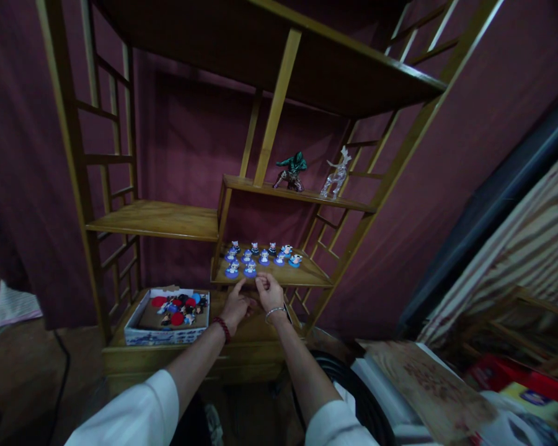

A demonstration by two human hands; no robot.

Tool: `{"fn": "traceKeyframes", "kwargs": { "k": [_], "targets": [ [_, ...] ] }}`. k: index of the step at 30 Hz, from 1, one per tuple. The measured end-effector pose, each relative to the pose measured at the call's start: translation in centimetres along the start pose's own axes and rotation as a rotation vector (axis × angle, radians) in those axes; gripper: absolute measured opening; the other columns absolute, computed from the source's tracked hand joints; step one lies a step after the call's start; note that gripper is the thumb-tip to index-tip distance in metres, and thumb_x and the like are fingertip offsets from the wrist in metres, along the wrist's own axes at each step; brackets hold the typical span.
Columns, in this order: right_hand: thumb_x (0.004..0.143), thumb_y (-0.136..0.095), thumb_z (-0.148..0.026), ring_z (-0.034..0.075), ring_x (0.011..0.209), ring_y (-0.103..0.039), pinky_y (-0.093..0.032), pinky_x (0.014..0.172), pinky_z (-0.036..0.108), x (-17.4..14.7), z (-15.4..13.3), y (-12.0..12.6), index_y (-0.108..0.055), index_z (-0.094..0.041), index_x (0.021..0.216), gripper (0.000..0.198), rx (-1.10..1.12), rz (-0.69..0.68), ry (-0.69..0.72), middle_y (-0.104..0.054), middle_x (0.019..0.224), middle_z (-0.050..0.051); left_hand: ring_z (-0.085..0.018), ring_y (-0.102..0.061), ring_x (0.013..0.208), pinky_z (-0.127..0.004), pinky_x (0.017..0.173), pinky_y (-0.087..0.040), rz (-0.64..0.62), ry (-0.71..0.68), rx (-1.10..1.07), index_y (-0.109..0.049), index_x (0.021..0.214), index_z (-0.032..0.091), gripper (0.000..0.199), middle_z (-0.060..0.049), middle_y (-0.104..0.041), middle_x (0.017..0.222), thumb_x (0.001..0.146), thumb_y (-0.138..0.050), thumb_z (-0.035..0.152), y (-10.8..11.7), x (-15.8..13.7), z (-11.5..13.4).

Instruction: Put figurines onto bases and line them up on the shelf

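Note:
My left hand [237, 305] and my right hand [269, 291] are close together just below the front edge of a small wooden shelf [307, 272]. Whether either hand holds anything is too small and dark to tell. On that shelf stand several small figurines on blue round bases [260, 257]. To the left, on the lowest shelf, a white cardboard box [167, 317] holds several more little figurines with red, blue and black bases. My left wrist wears a red bead bracelet, my right wrist a thin bangle.
The wooden shelving unit [81, 179] stands against a dark red curtain. A green figure [292, 170] and a clear figure [337, 174] stand on a higher shelf. A wide bare shelf [153, 218] lies to the left. Boxes and a patterned board [423, 384] lie at lower right.

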State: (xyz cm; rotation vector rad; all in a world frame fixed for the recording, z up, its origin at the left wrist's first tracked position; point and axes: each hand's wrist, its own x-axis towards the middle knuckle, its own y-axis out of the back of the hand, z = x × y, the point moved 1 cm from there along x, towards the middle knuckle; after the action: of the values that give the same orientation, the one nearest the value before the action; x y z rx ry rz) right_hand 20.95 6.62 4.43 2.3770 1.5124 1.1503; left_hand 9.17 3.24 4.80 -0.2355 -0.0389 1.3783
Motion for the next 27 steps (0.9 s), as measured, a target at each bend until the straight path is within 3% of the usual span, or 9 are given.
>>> {"fn": "traceKeyframes", "kwargs": {
  "k": [6,10,12,18,27],
  "targets": [
    [0.074,-0.043,-0.031,0.012,0.064,-0.058,-0.047,0.065,0.023,-1.7,-0.3,-0.5,-0.059,-0.019,0.085,0.022,-0.083,-0.052,-0.023,-0.064,0.072,0.001,-0.005,-0.045,0.04,-0.017,0.04,-0.032,0.022,-0.002,-0.014,-0.029,0.129,0.015,0.065,0.002,-0.057,0.058,0.067,-0.043,0.002,-0.1,-0.4,0.0],
    [0.075,-0.043,-0.031,0.012,0.061,-0.058,-0.046,0.063,0.022,-2.8,-0.9,-1.0,-0.06,-0.02,0.083,0.022,-0.092,-0.129,-0.037,-0.064,0.069,0.0,-0.005,-0.044,0.039,-0.016,0.039,-0.032,0.055,0.013,0.019,-0.053,0.107,0.011,0.039,0.003,-0.054,0.051,0.069,-0.045,0.007,0.1,-0.4,-0.3],
    [0.075,-0.043,-0.032,0.012,0.061,-0.058,-0.046,0.062,0.022,-3.3,-1.2,-1.3,-0.06,-0.021,0.083,0.022,-0.092,-0.15,-0.038,-0.064,0.069,0.0,-0.006,-0.044,0.04,-0.017,0.039,-0.032,0.086,0.013,0.028,-0.058,0.097,0.011,0.03,0.002,-0.054,0.052,0.07,-0.045,0.009,0.4,-0.2,-0.7],
    [0.075,-0.043,-0.03,0.013,0.066,-0.06,-0.046,0.066,0.023,-4.7,-1.3,-3.3,-0.061,-0.022,0.081,0.02,-0.102,-0.205,-0.066,-0.065,0.073,-0.001,-0.008,-0.05,0.049,-0.017,0.044,-0.036,0.222,0.016,0.098,-0.06,0.077,0.011,0.018,-0.003,-0.06,0.062,0.071,-0.043,0.011,2.5,0.4,-2.6],
    [0.075,-0.044,-0.027,0.014,0.073,-0.061,-0.046,0.071,0.025,-6.8,-1.0,-7.4,-0.061,-0.025,0.081,0.018,-0.111,-0.332,-0.087,-0.066,0.077,-0.001,-0.011,-0.056,0.064,-0.02,0.055,-0.04,0.345,0.042,0.214,-0.062,0.076,0.013,0.014,-0.005,-0.062,0.069,0.07,-0.05,0.012,6.4,0.2,-5.5]
  ]
}}
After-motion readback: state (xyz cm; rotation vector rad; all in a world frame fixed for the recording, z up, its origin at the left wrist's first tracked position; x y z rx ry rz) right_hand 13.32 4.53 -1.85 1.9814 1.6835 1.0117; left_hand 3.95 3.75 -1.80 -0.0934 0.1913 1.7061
